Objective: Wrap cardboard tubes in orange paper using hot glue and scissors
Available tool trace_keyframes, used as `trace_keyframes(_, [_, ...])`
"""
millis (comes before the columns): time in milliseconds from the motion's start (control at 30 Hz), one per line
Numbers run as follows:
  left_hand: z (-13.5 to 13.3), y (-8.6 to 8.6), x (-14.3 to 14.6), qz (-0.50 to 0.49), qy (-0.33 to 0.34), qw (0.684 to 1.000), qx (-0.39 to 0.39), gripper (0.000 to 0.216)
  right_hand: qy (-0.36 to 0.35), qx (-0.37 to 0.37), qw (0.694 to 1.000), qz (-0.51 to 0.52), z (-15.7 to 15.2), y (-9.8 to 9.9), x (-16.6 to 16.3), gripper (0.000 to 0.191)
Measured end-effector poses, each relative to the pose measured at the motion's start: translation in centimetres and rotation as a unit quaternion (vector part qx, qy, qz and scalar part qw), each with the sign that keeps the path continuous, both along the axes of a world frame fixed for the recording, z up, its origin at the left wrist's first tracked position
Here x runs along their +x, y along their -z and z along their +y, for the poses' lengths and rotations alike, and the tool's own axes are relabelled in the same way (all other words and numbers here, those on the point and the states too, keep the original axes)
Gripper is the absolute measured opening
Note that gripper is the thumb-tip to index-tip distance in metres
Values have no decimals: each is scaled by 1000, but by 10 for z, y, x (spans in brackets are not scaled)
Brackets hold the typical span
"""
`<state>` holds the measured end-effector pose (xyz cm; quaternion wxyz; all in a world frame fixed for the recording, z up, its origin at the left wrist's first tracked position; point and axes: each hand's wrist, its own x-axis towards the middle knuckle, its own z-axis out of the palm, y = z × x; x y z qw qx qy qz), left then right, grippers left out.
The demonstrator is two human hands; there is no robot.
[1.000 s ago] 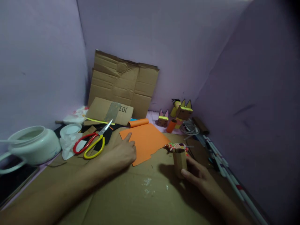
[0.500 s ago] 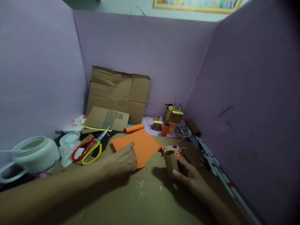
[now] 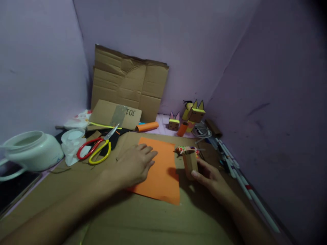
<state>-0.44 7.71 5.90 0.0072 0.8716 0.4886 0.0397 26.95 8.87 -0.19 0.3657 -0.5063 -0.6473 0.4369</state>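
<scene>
An orange sheet of paper (image 3: 163, 173) lies flat on the cardboard work surface (image 3: 143, 221). My left hand (image 3: 136, 163) rests over its left side, palm down with the fingers stretched out. To the right of the sheet, my right hand (image 3: 211, 175) grips a small brown cardboard tube (image 3: 190, 166), holding it upright with its open end up. The thumb presses the near side of the tube; the other fingers are partly hidden behind it. Just behind the tube lies a glue gun with a colourful floral pattern (image 3: 187, 149).
Scissors with red and yellow handles (image 3: 99, 146) lie at left, near a white teapot-like pot (image 3: 33, 153). Folded cardboard (image 3: 127, 81) leans on the back wall. Orange paper rolls (image 3: 147, 127) and cardboard animal figures (image 3: 174, 123) stand behind. White rods (image 3: 242, 183) run along the right wall.
The orange sheet has been turned and brought nearer to me. My left hand has gone from curled fingers to spread ones. My right hand still holds the cardboard tube. The view has tilted down.
</scene>
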Motion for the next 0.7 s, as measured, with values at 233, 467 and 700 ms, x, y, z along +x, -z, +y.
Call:
trace_keyframes(233, [-2,73,8,-34,-81,995,-36,49,-19,89,993,-75,-18,-4,-23,42])
trace_keyframes(467, [0,61,-3,-382,-162,903,-110,39,-131,214,963,-97,-33,2,-38,35])
trace_keyframes(700, [32,40,-48,-479,-319,809,-116,25,-88,260,947,-164,-29,13,-25,39])
